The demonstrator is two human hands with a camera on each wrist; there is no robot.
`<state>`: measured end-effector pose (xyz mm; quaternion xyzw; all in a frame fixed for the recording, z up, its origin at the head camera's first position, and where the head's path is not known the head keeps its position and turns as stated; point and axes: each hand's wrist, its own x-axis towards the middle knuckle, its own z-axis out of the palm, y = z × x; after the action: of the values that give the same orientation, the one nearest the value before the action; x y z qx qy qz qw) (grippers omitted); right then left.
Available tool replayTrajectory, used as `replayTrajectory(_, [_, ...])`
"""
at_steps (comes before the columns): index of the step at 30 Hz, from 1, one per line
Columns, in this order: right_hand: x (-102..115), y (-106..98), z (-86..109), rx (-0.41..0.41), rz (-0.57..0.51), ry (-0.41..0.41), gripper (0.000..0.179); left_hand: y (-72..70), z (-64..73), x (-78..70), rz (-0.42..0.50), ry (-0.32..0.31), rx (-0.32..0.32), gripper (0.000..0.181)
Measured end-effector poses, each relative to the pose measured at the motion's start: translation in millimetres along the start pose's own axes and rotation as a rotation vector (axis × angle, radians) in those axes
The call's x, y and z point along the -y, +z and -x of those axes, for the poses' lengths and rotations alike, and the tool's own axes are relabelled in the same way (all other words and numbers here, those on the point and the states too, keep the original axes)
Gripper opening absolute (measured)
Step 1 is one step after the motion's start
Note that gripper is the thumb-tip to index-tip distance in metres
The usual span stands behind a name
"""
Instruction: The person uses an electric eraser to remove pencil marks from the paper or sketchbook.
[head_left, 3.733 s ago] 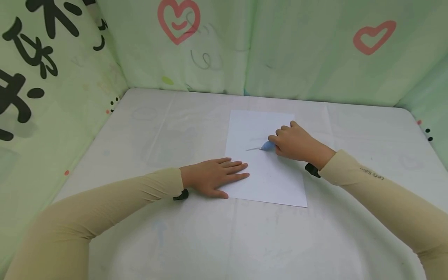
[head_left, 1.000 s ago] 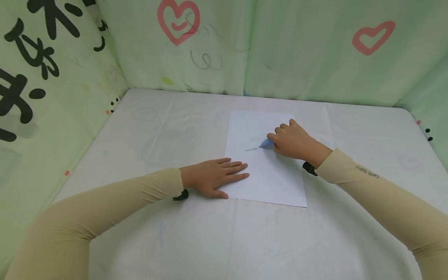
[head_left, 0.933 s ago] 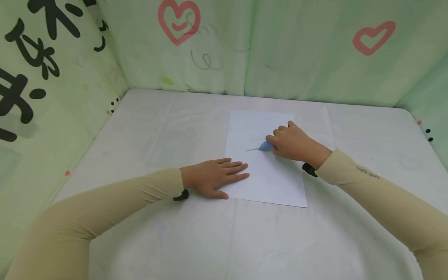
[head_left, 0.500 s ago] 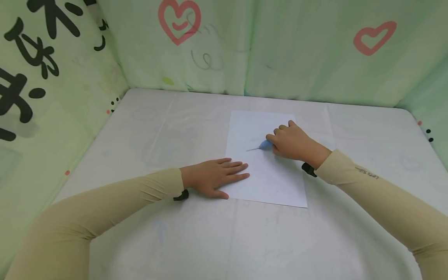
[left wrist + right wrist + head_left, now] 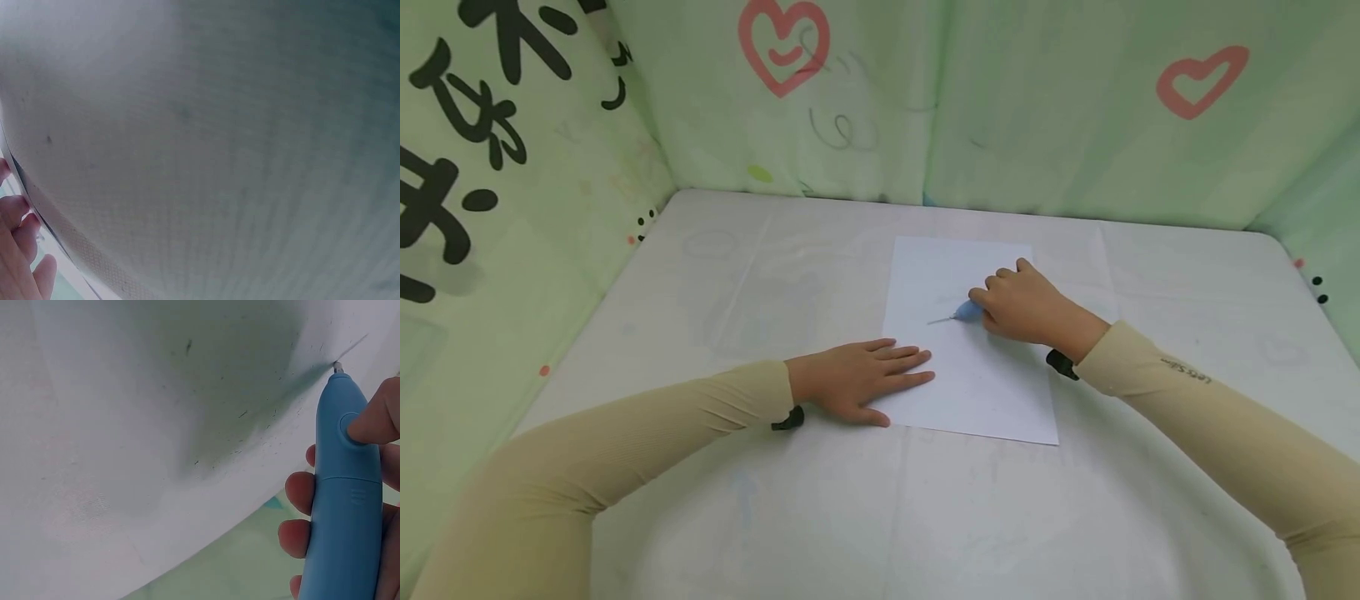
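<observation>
A white sheet of paper [image 5: 977,392] lies on the table, with a short grey line [image 5: 938,321] near its middle. My left hand [image 5: 863,381] rests flat on the sheet's left edge, fingers spread; in the left wrist view only some fingertips [image 5: 25,234] show at the lower left. My right hand [image 5: 1026,307] grips a blue electric eraser [image 5: 347,512]. Its thumb [image 5: 378,415] presses on the round button, and the other fingers curl round the body. The narrow tip [image 5: 338,367] touches the paper at the line's right end. Small dark crumbs [image 5: 242,414] are scattered nearby.
A white cloth covers the table [image 5: 760,500]. Light green curtains [image 5: 1037,125] with red hearts and black lettering stand behind it and at both sides. A dark wrist strap piece [image 5: 1063,364] shows under the right cuff, another [image 5: 788,418] under the left.
The right hand with the electric eraser has shifted slightly left along the line, whose right end now lies a little further left. One second ago the tip was slightly raised. The left hand stays put.
</observation>
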<state>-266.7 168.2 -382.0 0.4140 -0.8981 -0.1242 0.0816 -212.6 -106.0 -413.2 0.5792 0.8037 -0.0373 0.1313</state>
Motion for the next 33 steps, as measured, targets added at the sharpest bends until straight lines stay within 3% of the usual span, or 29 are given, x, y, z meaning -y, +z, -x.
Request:
replayTrajectory(13, [-0.9, 2.0, 1.7, -0.044, 0.004, -0.017, 0.011, -0.1, -0.5, -0.8, -0.008, -0.013, 0.015, 0.075])
replayTrajectory(24, [-0.4, 2.1, 0.2, -0.006, 0.004, -0.015, 0.015, -0.4, 0.5, -0.2, -0.009, -0.005, 0.003, 0.074])
replayTrajectory(33, [-1.8, 4.2, 0.1, -0.028, 0.017, -0.001, 0.012, -0.9, 0.4, 0.1, 0.0, -0.005, 0.012, 0.075])
